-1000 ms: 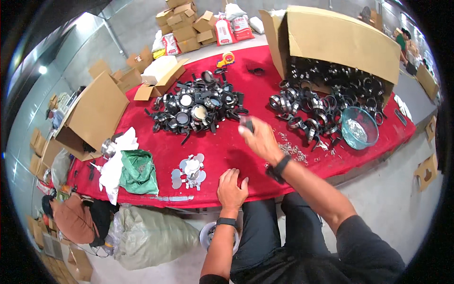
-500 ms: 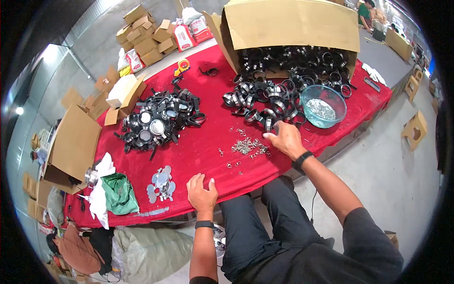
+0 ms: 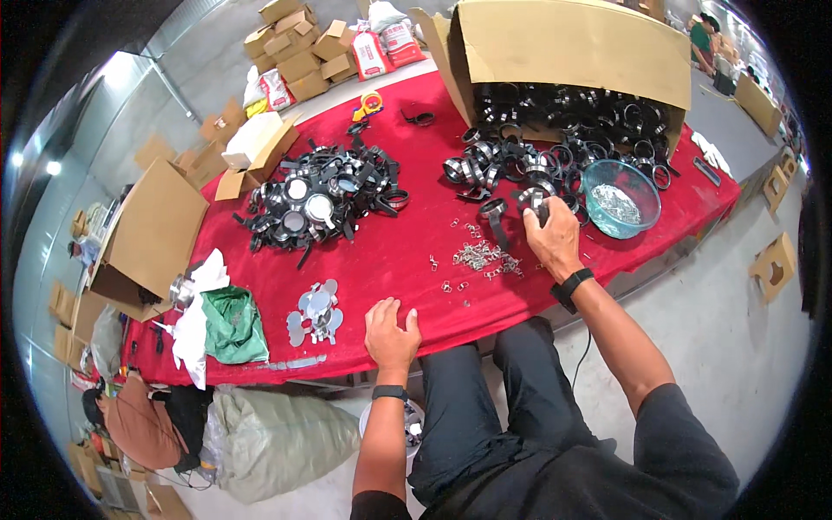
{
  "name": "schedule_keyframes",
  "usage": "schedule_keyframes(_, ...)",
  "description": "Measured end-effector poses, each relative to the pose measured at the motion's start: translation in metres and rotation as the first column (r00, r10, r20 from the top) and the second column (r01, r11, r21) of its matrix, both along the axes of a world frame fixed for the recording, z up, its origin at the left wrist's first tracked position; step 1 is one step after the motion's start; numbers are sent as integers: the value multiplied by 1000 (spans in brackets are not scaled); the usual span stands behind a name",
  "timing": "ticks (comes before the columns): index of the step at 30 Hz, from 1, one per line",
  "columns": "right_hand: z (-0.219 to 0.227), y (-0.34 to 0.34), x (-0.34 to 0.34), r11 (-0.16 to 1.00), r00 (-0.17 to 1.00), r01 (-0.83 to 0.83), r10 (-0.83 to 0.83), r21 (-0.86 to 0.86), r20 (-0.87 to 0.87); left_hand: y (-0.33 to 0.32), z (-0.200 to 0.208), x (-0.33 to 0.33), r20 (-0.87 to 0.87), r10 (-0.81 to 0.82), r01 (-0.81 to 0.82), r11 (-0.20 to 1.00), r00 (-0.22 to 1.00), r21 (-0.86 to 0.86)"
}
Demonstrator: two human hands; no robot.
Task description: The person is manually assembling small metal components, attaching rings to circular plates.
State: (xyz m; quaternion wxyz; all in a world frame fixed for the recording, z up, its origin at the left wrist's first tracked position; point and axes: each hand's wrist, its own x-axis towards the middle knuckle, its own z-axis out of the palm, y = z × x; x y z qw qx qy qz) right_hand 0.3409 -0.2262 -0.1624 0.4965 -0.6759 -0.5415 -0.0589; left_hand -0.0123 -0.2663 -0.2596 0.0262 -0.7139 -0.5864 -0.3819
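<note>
My right hand (image 3: 556, 239) is closed at the near edge of a pile of black and silver ring-shaped bands (image 3: 472, 165), its thumb and fingers gripping one of the bands (image 3: 534, 199). Part of that band is hidden by the fingers. Another band with a tail (image 3: 494, 213) rests just left of the hand. Small metal clips (image 3: 485, 258) lie scattered nearer to me. My left hand (image 3: 392, 336) rests empty on the red cloth (image 3: 373, 269) by the near edge, fingers spread. Left of it lie grey discs (image 3: 319, 303).
A tipped cardboard box (image 3: 572, 48) spills bands at the back. A clear bowl (image 3: 622, 227) with small metal pieces stands right of my right hand. A heap of black parts with round discs (image 3: 303, 204) sits at left, near a green bag (image 3: 236, 325). Someone (image 3: 143, 420) crouches lower left.
The whole view has shifted, moving the table rightward in the picture. My right hand has gone slightly farther away, its fingers now wrapped around a band. My left hand stays on the cloth.
</note>
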Motion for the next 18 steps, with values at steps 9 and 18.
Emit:
schedule_keyframes(9, 36, -30, -22, 986, 989, -87, 67, 144, 135, -1, 4, -10, 58, -65, 69, 995, 996, -72)
schedule_keyframes(18, 64, -53, -74, 918, 887, -392, 359, -61, -289, -16, 65, 35, 297, -249, 301, 942, 922, -147)
